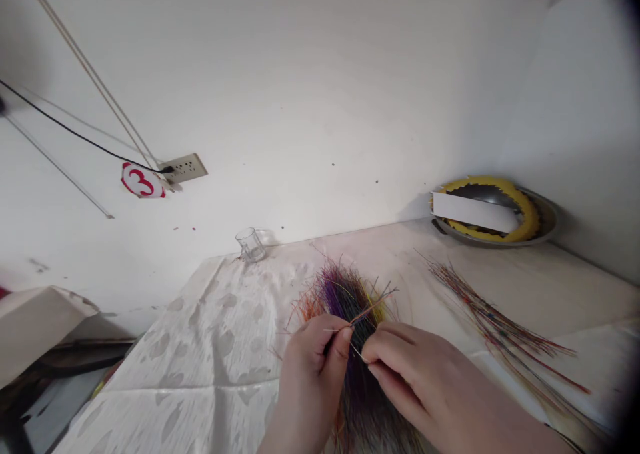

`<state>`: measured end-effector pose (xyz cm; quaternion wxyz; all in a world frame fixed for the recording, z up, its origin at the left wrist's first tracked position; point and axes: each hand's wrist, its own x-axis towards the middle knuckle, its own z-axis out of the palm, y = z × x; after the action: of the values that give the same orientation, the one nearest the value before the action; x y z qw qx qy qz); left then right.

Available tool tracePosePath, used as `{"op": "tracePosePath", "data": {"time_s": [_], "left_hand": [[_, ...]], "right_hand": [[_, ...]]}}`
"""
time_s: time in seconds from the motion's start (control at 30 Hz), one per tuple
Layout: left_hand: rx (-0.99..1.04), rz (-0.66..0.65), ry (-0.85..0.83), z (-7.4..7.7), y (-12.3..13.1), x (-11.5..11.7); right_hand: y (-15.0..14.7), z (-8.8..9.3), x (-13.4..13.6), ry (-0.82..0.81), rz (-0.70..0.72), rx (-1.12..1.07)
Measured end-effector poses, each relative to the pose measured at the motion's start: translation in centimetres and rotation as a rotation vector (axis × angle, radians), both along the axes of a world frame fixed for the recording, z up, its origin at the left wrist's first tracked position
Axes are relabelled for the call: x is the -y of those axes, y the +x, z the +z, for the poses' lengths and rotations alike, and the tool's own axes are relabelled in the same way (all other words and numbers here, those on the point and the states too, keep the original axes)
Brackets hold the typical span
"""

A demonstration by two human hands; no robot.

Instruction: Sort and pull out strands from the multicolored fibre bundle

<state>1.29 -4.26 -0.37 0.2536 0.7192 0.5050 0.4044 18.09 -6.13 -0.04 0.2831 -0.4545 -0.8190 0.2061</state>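
My left hand (320, 357) pinches a few thin colored strands (373, 305) between thumb and forefinger; their ends fan out to the upper right. Close beside it, my right hand (407, 367) is closed, its fingertips on a pale strand that runs toward the left fingertips. Under both hands lies a thick bundle of fine strands (337, 291) in orange, purple, dark green and yellow. My hands and wrists hide much of this bundle. I cannot tell what the strands are made of.
A pale patterned cloth (200, 347) covers the table. More strands (495, 321) lie in a loose bunch at the right. At the back stand a glass mug (251, 246) and a metal basin (547, 217) holding a yellow toothed ring (525, 207) and a white strip (473, 212). A power socket (187, 167) is on the wall.
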Motion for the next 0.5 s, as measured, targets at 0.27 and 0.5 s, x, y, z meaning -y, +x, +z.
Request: {"op": "tracePosePath", "data": {"time_s": [0.27, 0.5], "left_hand": [[-0.12, -0.085, -0.061, -0.2, 0.8, 0.3], [-0.033, -0.143, -0.124, -0.6, 1.4, 0.3]], "right_hand": [[0.0, -0.3, 0.1, 0.213, -0.061, 0.009], [1.1, 0.0, 0.9, 0.088, -0.04, -0.319]]}}
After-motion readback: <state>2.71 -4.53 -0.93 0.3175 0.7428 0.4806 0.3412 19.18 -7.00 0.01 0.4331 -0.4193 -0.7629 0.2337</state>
